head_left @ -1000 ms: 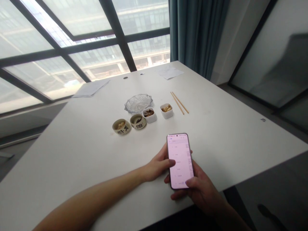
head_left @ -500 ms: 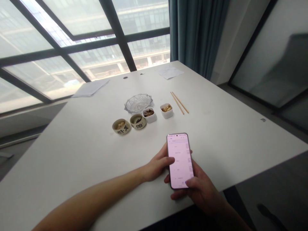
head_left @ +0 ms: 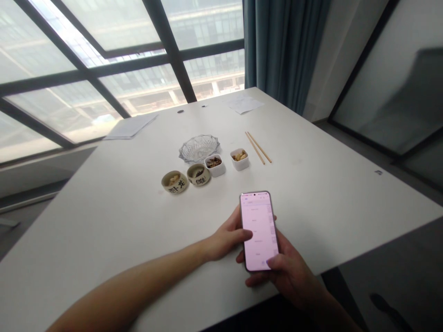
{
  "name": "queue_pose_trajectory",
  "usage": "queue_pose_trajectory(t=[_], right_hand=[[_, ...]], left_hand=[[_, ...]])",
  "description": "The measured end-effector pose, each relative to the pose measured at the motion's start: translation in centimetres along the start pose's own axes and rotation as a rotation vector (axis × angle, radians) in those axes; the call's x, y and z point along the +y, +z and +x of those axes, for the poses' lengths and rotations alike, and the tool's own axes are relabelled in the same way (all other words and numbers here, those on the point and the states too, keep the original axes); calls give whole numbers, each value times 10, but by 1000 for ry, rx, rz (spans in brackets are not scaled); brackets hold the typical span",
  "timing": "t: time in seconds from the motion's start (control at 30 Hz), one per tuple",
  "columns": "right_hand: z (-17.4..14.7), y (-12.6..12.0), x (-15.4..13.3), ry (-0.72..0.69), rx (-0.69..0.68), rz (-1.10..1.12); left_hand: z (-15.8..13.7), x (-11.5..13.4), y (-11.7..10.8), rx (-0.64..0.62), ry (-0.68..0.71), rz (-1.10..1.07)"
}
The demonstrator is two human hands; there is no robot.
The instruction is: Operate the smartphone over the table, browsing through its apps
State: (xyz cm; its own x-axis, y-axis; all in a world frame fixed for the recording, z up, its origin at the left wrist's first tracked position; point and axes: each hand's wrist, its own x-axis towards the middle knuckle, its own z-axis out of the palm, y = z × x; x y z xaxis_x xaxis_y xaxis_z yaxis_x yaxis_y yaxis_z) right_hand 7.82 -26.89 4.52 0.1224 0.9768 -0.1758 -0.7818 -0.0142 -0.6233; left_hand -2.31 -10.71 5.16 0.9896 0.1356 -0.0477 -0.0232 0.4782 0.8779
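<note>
A smartphone (head_left: 259, 240) with a lit, pinkish-white list screen is held over the near edge of the white table (head_left: 166, 221). My left hand (head_left: 226, 237) grips its left side, thumb on the screen. Around the lower right side wraps my right hand (head_left: 289, 267), its thumb near the bottom of the screen. Beyond the phone stand two beige bowls with dark characters, a left one (head_left: 175, 182) and a right one (head_left: 198, 175). Two white square dishes, one with dark pieces (head_left: 215, 166) and one with pale yellowish pieces (head_left: 240, 159), stand to their right.
A clear glass bowl (head_left: 200, 148) sits behind the small dishes. Two wooden chopsticks (head_left: 258, 147) lie to the right. Paper sheets (head_left: 131, 127) rest at the far left, with another sheet (head_left: 245, 104) at the far edge. Windows and a blue curtain (head_left: 284, 55) stand behind.
The list on the phone screen has shifted, and my left thumb has moved slightly down and right on it. The dishes and chopsticks have stayed put.
</note>
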Motion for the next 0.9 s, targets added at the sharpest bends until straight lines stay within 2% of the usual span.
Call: queue_pose_trajectory(t=[0.9], right_hand=[[0,0,1,0,0,4]], left_hand=[[0,0,-1,-11,-7,16]])
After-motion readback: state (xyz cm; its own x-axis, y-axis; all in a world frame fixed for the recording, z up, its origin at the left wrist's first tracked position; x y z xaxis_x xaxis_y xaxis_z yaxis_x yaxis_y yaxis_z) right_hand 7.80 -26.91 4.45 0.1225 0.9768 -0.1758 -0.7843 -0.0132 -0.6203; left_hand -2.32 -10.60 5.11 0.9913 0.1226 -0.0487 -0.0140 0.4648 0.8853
